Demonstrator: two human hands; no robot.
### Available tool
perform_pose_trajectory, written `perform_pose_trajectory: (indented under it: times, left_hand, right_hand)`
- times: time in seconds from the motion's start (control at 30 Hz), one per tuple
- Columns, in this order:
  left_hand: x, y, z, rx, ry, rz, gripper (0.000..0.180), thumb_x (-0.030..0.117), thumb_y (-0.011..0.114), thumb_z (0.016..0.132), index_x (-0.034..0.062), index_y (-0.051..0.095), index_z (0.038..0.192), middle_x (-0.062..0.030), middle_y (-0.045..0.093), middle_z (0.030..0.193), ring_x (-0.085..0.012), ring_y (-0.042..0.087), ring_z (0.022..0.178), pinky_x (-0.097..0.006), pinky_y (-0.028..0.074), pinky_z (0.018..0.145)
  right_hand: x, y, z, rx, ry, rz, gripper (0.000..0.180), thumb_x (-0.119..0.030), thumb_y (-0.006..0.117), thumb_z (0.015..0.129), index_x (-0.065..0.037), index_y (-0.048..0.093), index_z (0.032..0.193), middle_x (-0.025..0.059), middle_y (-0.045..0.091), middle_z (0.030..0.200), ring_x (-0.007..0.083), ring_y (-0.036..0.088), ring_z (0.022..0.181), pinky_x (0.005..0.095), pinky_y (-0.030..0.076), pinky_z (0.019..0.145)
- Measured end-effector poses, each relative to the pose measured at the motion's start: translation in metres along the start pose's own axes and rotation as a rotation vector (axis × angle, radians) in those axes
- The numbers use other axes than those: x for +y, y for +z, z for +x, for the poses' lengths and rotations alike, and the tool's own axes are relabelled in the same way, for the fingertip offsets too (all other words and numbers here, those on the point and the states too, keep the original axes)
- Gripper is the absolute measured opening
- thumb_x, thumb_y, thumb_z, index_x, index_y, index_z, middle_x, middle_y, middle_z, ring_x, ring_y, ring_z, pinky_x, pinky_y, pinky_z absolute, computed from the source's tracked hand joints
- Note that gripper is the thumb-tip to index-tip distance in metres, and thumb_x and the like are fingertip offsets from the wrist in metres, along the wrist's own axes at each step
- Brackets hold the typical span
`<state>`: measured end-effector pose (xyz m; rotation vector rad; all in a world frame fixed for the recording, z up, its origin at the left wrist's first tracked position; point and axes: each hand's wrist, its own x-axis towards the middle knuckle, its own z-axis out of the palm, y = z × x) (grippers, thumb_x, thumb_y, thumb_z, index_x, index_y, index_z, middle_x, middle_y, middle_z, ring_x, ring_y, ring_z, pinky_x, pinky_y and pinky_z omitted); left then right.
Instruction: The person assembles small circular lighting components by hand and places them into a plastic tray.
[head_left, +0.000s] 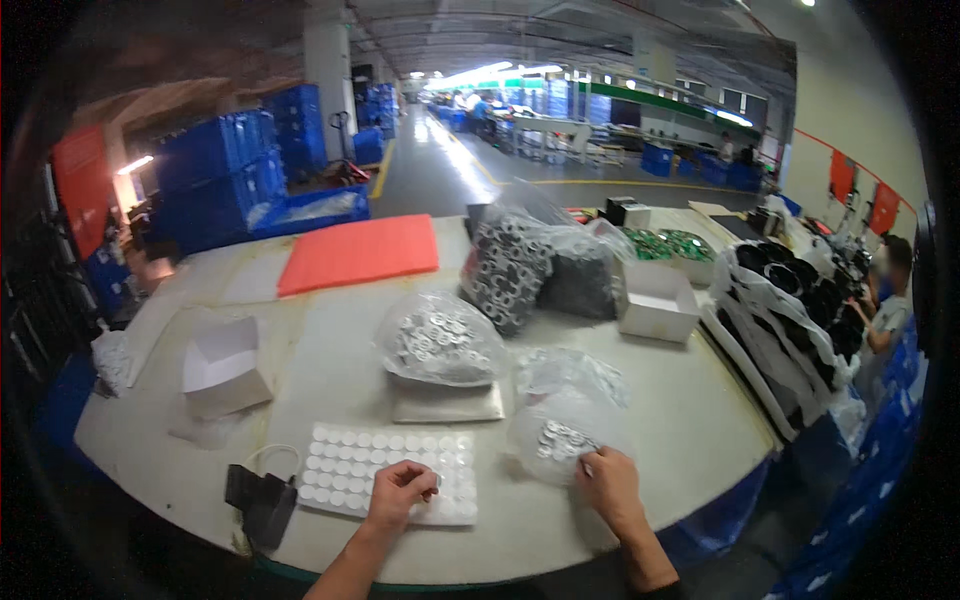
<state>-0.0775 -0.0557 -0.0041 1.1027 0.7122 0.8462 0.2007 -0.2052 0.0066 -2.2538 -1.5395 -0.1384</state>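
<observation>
My left hand (pixel 400 490) is above a white sheet of round white discs (pixel 345 465), its thumb and fingertips pinched together. Something small and pale may show at the fingertips, too small to name. My right hand (pixel 608 482) reaches to a clear plastic bag (pixel 535 425) that lies open on the table. Its fingers are pressed together at the edge of the small silvery metal parts (pixel 562 440) inside, and what they hold is hidden. Beyond the sheet, a fuller clear bag of similar metal rings (pixel 440 338) rests on a flat silvery box (pixel 447 402).
A black device with a cable (pixel 262 505) stands left of the sheet. An open white box (pixel 226 368) and a red foam sheet (pixel 360 255) lie farther off. Bags of dark parts (pixel 508 270), a white carton (pixel 657 305) and green circuit boards (pixel 648 245) fill the back right.
</observation>
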Motion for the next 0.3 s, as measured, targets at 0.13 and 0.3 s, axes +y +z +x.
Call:
perform_pose_trajectory:
  times: [0.13, 0.3]
  left_hand:
    - [0.014, -0.008, 0.013, 0.052, 0.11, 0.06, 0.004, 0.002, 0.059, 0.079, 0.0007, 0.058, 0.075, -0.0008, 0.054, 0.063, -0.0083, 0.048, 0.056, -0.022, 0.04, 0.053]
    - [0.052, 0.019, 0.065, 0.095, 0.24, 0.529, 0.005, 0.009, 0.062, 0.083, 0.0036, 0.063, 0.083, -0.0024, 0.061, 0.073, -0.01, 0.057, 0.068, -0.023, 0.046, 0.064]
  right_hand:
    - [-0.053, -0.013, 0.011, -0.079, -0.186, 0.581, 0.01, -0.01, 0.07, 0.073, -0.006, 0.068, 0.082, 0.0095, 0.064, 0.076, 0.0175, 0.065, 0.064, 0.0282, 0.05, 0.054]
    - [-0.1, 0.067, 0.047, -0.144, -0.547, 0.818, 0.014, -0.019, 0.064, 0.081, -0.008, 0.066, 0.09, 0.0092, 0.063, 0.08, 0.0175, 0.063, 0.058, 0.03, 0.05, 0.053]
